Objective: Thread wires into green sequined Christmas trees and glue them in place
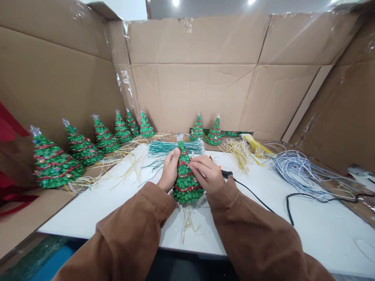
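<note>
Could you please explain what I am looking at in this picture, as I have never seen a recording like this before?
The one picture comes from a camera worn on a person's head, looking down at their own hands. The left hand and right hand hold a small green tree upright on the white table. More finished trees stand along the cardboard wall. Bundles of green wires, yellow wires and pale wires lie around, plus a black cable.
</note>
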A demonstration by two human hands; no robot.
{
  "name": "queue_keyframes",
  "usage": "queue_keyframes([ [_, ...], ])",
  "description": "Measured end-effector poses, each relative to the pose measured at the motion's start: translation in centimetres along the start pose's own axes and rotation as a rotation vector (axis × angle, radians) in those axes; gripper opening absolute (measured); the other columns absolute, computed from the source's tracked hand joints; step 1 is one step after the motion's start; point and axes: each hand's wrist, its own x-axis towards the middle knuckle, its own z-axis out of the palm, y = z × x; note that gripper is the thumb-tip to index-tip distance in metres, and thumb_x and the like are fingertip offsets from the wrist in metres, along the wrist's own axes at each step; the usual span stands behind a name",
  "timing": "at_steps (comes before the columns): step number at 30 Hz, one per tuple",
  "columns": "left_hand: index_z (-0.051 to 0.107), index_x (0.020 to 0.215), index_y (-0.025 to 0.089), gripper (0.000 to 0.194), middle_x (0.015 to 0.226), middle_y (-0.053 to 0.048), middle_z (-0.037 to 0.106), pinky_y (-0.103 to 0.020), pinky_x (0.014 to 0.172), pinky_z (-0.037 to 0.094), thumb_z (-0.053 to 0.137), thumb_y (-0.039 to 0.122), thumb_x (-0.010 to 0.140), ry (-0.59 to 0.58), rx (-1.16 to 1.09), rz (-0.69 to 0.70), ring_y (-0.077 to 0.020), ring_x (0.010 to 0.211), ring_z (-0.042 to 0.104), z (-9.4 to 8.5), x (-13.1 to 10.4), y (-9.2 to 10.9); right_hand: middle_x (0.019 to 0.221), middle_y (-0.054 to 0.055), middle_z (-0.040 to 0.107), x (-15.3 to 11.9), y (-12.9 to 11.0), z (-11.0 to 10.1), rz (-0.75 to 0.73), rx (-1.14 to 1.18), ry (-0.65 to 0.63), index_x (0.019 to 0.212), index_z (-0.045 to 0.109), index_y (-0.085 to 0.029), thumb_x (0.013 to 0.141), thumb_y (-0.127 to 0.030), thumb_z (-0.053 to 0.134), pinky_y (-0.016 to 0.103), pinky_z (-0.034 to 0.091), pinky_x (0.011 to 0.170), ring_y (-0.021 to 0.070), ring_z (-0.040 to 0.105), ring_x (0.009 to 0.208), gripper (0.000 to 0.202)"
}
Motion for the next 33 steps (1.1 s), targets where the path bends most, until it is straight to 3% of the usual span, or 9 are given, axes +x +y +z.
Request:
queue_keyframes([
  [23,0.046,0.063,0.018,0.052,0.063,0.002,0.043,-0.025,0.059,0.035,0.051,0.069,0.072,-0.004,-0.004,0.033,-0.0113,0.06,0.037,0.19,-0.11,-0.02,0.091,0.012,0.064,-0.21,0.22,0.18,-0.083,-0.03,-0.04,0.099,0.061,-0.016,0.088,-0.009,0.045,0.039,0.053,0.075,0.0206,0.058,0.087,0.02],
  [33,0.046,0.061,0.018,0.052,0.061,0.003,0.043,-0.024,0.057,0.034,0.052,0.068,0.071,-0.003,-0.035,0.017,-0.0108,0.057,0.036,0.23,-0.14,0.37,0.088,0.009,0.064,0.11,-0.07,0.15,0.102,0.069,-0.025,0.089,0.061,-0.019,0.09,-0.015,0.047,0.036,0.052,0.078,0.0194,0.06,0.088,0.015],
])
